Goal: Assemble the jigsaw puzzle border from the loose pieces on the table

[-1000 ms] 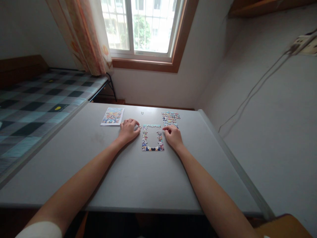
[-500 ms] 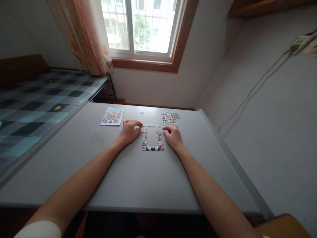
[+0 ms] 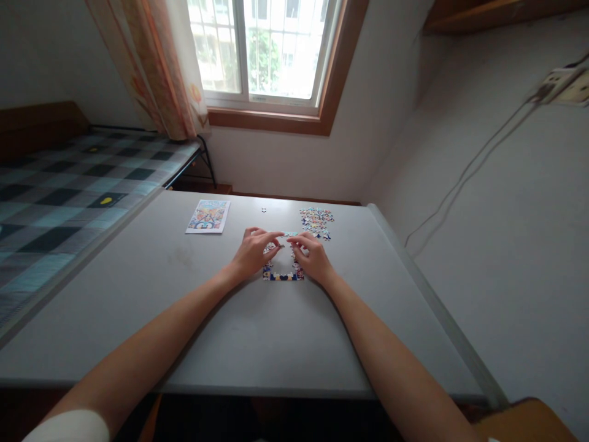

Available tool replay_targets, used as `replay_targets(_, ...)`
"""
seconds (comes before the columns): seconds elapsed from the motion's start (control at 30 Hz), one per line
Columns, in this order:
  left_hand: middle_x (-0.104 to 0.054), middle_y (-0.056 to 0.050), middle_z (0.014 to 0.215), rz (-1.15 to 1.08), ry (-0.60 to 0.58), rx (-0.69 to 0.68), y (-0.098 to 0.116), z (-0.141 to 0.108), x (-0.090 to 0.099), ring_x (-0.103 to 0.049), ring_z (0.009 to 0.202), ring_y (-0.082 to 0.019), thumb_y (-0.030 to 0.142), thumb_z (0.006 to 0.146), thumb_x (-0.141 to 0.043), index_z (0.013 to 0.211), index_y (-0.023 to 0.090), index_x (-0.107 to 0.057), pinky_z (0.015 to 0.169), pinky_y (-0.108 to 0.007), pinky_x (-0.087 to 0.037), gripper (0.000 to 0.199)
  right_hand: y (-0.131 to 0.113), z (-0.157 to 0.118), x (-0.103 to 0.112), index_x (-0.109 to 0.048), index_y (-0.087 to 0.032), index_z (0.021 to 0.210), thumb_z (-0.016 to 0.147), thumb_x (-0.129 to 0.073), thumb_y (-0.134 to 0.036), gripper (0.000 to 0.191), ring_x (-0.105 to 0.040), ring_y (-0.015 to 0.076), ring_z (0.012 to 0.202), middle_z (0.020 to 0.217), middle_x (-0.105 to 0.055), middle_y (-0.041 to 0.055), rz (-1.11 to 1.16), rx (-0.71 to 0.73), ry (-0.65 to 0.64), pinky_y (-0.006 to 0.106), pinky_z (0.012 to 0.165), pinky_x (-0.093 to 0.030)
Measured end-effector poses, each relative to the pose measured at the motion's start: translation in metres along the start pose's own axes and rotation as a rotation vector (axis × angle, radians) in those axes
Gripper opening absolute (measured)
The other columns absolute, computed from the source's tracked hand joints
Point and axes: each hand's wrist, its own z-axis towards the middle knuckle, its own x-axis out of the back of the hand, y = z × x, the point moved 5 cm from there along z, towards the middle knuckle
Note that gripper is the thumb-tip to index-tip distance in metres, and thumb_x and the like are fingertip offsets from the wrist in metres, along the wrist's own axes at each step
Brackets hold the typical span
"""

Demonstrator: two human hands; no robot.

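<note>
A rectangular puzzle frame (image 3: pixel 284 277) of joined pieces lies on the grey table, with its middle unfilled. Over its upper left part is my left hand (image 3: pixel 256 250), thumb and forefinger apart, with a small piece (image 3: pixel 281 246) by the thumb tip. My right hand (image 3: pixel 311 253) covers the upper right part, its fingers drawn together near the top edge; what they hold, if anything, is too small to make out. Both hands hide the frame's upper corners. Beyond my right hand, loose puzzle pieces (image 3: pixel 316 216) lie in a cluster.
A printed picture sheet (image 3: pixel 208 217) lies on the table (image 3: pixel 257 337) at the left. One lone piece (image 3: pixel 264 210) sits near the far edge. A bed (image 3: pixel 92 178) stands at the left, and a cable (image 3: pixel 464 175) hangs on the right wall.
My left hand has moved right, from beside the frame's corner to over its upper left part. My right hand has shifted slightly left onto the upper right part.
</note>
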Motion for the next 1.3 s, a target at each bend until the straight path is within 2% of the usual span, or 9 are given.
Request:
replay_targets(0.27,-0.074,0.001,0.088,-0.052,0.051,-0.019,-0.001,-0.001,-0.002,-0.062,0.085,-0.016,0.029,0.086,-0.061,0.120,0.023,-0.057,0.096,-0.036,-0.032,0.035,-0.008,0.000,-0.004,-0.068,-0.024,0.099,0.086,-0.051,-0.019,0.022,-0.057,0.0163,0.083,0.084,-0.062,0.0032,0.028,0.072,-0.031,0.030,0.081,-0.045)
replay_targets(0.47,-0.074,0.001,0.090,-0.044,0.010,0.003,0.001,0.000,-0.003,-0.062,0.086,-0.017,0.029,0.087,-0.059,0.123,0.025,-0.055,0.098,-0.037,-0.032,0.037,-0.008,0.000,-0.005,-0.069,-0.024,0.097,0.087,-0.053,-0.023,0.019,-0.058,0.0164,0.084,0.086,-0.064,0.0035,0.038,0.063,-0.043,0.031,0.082,-0.046)
replay_targets(0.6,-0.074,0.001,0.091,-0.043,-0.012,0.004,0.001,-0.001,-0.006,-0.062,0.088,-0.016,0.030,0.087,-0.057,0.124,0.026,-0.054,0.097,-0.037,-0.033,0.038,-0.005,0.001,-0.007,-0.069,-0.023,0.093,0.085,-0.056,-0.026,0.015,-0.058,0.0156,0.078,0.082,-0.064,0.0032,0.078,0.044,-0.055,0.031,0.077,-0.047)
replay_targets(0.7,-0.072,0.000,0.099,-0.057,-0.013,-0.003,0.001,-0.001,-0.007,-0.062,0.093,-0.016,0.031,0.087,-0.056,0.127,0.025,-0.052,0.096,-0.036,-0.035,0.040,0.002,0.002,-0.005,-0.069,-0.022,0.094,0.084,-0.056,-0.027,0.017,-0.057,0.0143,0.074,0.081,-0.063,0.0026,0.107,-0.010,-0.017,0.029,0.072,-0.048)
replay_targets(0.83,-0.065,-0.004,0.118,-0.032,-0.075,-0.036,0.004,-0.003,-0.011,-0.056,0.110,-0.020,0.034,0.087,-0.054,0.124,0.024,-0.055,0.099,-0.037,-0.036,0.038,0.018,0.003,0.007,-0.070,-0.020,0.093,0.082,-0.054,-0.027,0.021,-0.056,0.0140,0.070,0.082,-0.064,0.0042,0.060,-0.155,0.122,0.029,0.068,-0.048)
replay_targets(1.0,-0.054,-0.006,0.133,0.046,-0.227,-0.171,0.013,-0.007,-0.019,-0.042,0.129,-0.022,0.043,0.092,-0.045,0.122,0.024,-0.057,0.111,-0.042,-0.023,0.038,0.036,0.002,0.017,-0.070,-0.016,0.091,0.078,-0.054,-0.029,0.024,-0.058,0.0155,0.071,0.091,-0.068,0.0073,0.082,-0.311,0.229,0.029,0.067,-0.048)
replay_targets(1.1,-0.053,-0.005,0.135,0.065,-0.268,-0.175,0.014,-0.009,-0.020,-0.039,0.131,-0.023,0.045,0.094,-0.040,0.123,0.026,-0.058,0.111,-0.044,-0.022,0.039,0.038,0.002,0.017,-0.069,-0.016,0.090,0.076,-0.055,-0.030,0.024,-0.058,0.0161,0.070,0.087,-0.069,0.0075,0.087,-0.333,0.228,0.030,0.068,-0.048)
replay_targets(1.3,-0.053,-0.004,0.133,0.075,-0.280,-0.172,0.013,-0.009,-0.021,-0.042,0.127,-0.024,0.048,0.092,-0.043,0.128,0.032,-0.055,0.108,-0.043,-0.025,0.041,0.036,0.001,0.017,-0.069,-0.016,0.089,0.075,-0.055,-0.031,0.024,-0.059,0.0167,0.070,0.084,-0.069,0.0064,0.051,-0.355,0.235,0.031,0.070,-0.048)
